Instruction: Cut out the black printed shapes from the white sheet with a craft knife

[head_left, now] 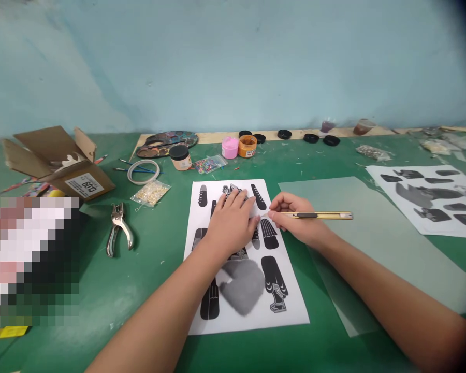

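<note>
A white printed sheet (291,305) with several black and grey shapes lies on the green table (147,269). My left hand (233,220) rests flat on its upper half, fingers stretched out and pressing the paper down. My right hand (295,215) is closed round a slim yellow craft knife (322,215), held like a pen. The knife's tip points left and meets the sheet just beside my left fingertips, near a fan-shaped black print (269,234).
A translucent sheet (373,243) lies right of the paper, and a second printed sheet (427,199) beyond it. To the left are a hole punch (118,228), a cardboard box (62,160) and a bag of beads (150,192). Paint jars (238,146) and a palette (166,143) stand at the back.
</note>
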### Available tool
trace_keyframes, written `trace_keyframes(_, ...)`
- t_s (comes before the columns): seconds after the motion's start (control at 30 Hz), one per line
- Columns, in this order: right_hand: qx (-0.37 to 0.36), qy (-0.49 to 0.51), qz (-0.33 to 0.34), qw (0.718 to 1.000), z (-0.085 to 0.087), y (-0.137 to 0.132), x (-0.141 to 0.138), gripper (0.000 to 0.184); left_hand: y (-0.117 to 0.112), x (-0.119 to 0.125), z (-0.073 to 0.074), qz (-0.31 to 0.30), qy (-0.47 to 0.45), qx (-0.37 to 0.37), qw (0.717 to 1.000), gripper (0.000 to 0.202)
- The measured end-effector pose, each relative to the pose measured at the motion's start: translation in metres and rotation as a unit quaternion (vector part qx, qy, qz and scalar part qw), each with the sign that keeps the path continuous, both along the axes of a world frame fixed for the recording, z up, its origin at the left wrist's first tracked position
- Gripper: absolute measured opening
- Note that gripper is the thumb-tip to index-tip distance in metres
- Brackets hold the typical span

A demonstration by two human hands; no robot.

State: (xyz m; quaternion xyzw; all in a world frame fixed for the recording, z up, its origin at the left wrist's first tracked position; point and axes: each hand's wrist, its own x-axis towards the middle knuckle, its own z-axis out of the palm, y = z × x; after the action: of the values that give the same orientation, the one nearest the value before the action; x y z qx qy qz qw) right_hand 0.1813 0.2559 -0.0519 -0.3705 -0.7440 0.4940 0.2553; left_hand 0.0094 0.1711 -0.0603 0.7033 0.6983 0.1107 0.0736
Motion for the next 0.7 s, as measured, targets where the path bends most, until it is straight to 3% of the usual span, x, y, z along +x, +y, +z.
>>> trace_keyframes(0.33,-0.008,0.031,-0.009,0.999,-0.001,0.001,-0.001,0.012,-0.007,0.001,0.003,0.033,-0.009,-0.028,0.999,0.054)
trace_keyframes(0.5,0.000,0.048,-0.010,0.999,-0.004,0.001,-0.001,0.013,-0.020,0.013,0.005,0.101,0.024,-0.010,0.995,0.054)
trace_keyframes(0.7,0.016,0.019,0.010,1.000,-0.002,-0.001,-0.002,0.013,-0.025,0.032,0.022,0.198,0.104,0.005,0.975,0.046)
